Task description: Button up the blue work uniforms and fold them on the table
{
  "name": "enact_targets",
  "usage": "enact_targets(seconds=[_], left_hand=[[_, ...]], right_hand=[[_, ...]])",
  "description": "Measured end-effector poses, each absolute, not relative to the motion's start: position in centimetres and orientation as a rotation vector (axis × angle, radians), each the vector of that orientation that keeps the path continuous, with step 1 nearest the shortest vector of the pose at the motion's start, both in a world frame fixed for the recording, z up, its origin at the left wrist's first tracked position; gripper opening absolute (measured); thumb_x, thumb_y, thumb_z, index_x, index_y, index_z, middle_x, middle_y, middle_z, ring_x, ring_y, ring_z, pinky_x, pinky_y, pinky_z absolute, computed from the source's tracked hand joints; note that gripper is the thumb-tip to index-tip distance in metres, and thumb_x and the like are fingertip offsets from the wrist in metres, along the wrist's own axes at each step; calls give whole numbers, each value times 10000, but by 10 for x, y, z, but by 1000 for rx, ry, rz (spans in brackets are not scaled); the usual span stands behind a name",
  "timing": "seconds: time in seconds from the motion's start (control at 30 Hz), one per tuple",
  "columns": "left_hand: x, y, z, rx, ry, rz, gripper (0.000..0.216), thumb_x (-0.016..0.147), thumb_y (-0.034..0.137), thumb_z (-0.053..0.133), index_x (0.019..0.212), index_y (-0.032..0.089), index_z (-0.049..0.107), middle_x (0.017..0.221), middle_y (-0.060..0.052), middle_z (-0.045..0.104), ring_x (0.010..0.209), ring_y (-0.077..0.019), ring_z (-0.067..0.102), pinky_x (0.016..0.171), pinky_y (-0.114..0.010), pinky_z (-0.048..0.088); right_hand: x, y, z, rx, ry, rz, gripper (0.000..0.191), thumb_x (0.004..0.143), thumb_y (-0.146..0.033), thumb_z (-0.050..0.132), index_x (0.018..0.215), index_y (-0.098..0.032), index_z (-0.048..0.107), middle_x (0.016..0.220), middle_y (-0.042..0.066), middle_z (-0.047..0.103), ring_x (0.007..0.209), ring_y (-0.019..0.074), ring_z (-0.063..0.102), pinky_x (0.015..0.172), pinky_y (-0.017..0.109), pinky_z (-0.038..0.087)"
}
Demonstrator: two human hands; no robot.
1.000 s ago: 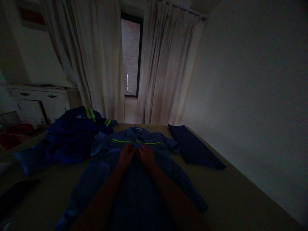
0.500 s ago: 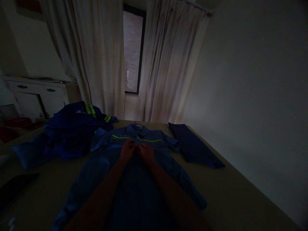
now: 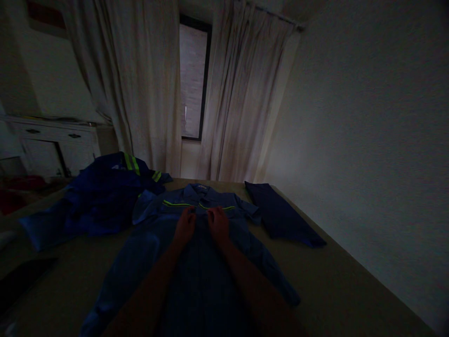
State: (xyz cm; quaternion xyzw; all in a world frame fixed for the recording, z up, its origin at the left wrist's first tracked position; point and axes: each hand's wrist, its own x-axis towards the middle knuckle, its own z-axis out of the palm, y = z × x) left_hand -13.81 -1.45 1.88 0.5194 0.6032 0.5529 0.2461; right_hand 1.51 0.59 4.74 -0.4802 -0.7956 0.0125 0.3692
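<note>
- Head view: a blue shirt (image 3: 201, 276) lies face up on the tan surface (image 3: 336, 295), collar (image 3: 198, 188) at the far end and lower part toward the person. Spread flat like this, its front seems easy for both hands to reach.
- The left hand (image 3: 184, 224) is over the upper chest, just left of the middle line, fingers curled in toward the thumb. Whether cloth is pinched between them I cannot tell in this dim light.
- The right hand (image 3: 218, 223) mirrors it on the other side, also with fingers bent; its grip, if any, cannot be made out.
- A gap separates the hands, with the shirt's middle between them. Being on either side of that line probably lets both work the same stretch of cloth.
- Yellow-green trim (image 3: 172, 204) crosses the chest at about fingertip level.
- A pile (image 3: 101, 201) of blue clothes sits heaped on the left, and a dark folded garment (image 3: 284, 215) lies flat on the right, near the wall (image 3: 368, 140). Both look set to the sides so that the middle serves the shirt.
- A dark flat thing (image 3: 24, 281) lies at the left edge, too dim to identify.
</note>
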Motion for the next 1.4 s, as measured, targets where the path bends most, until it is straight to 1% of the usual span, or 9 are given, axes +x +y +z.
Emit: enact_targets(seconds=[0.17,0.33,0.43,0.6,0.73,0.8,1.07,1.27,1.4], left_hand=[[-133,-21,18,1544,1694,1416,445,880,296,601,1303,159,582,655,14,639,634,-217,660,642,-303,457],[-133,-21,20,1495,1723,1478,623,859,305,630,1440,149,465,859,-50,734,858,-239,723,777,-319,519],[-135,-25,20,1315,1807,1449,641,868,379,624,1424,103,464,912,-94,763,872,-259,739,778,-348,550],[-137,-52,15,1358,1788,1328,474,851,387,630,1243,121,627,970,-115,792,900,-267,751,815,-356,567],[-129,-69,21,1612,1709,1156,205,830,356,639,907,200,746,920,-57,797,901,-255,740,824,-318,539],[-123,-72,25,1673,1689,1115,181,845,340,612,795,221,739,846,-32,783,827,-236,727,776,-298,520],[-120,-74,29,1676,1815,1159,251,938,309,465,913,185,683,877,-65,739,831,-211,686,791,-305,475],[-118,-76,32,1674,1772,1158,193,904,333,562,846,195,685,828,-39,745,813,-208,692,742,-285,477],[-115,-81,35,1667,1782,1189,161,895,293,569,853,198,692,835,-36,750,795,-196,691,724,-280,462]], right_hand=[[35,-13,49,-1103,-2201,174,119,974,-260,573,1042,-214,660,991,38,702,897,177,659,809,271,478],[57,-44,38,-1066,-2488,222,141,918,-360,675,971,-233,705,973,37,707,882,193,660,746,266,463],[62,-48,37,-1034,-2520,208,128,920,-339,665,979,-239,721,984,37,714,898,190,663,746,260,455],[62,-42,38,-923,-2547,234,189,867,-334,711,1020,-226,692,963,30,721,893,185,663,750,250,457],[58,-47,35,-917,-2588,71,124,950,-274,600,992,-208,697,995,62,719,943,199,658,810,274,474],[57,-49,34,-929,-2584,5,148,979,-260,560,987,-206,697,991,69,717,951,201,654,836,280,481],[60,-50,39,-785,-2529,34,111,947,-267,616,1020,-197,660,1016,73,696,939,202,635,858,297,487],[60,-52,38,-782,-2508,30,139,1000,-262,550,996,-196,672,972,78,695,919,210,637,863,316,487],[60,-48,38,-723,-2481,266,121,990,-223,574,990,-189,690,962,56,708,906,179,653,834,272,480]])
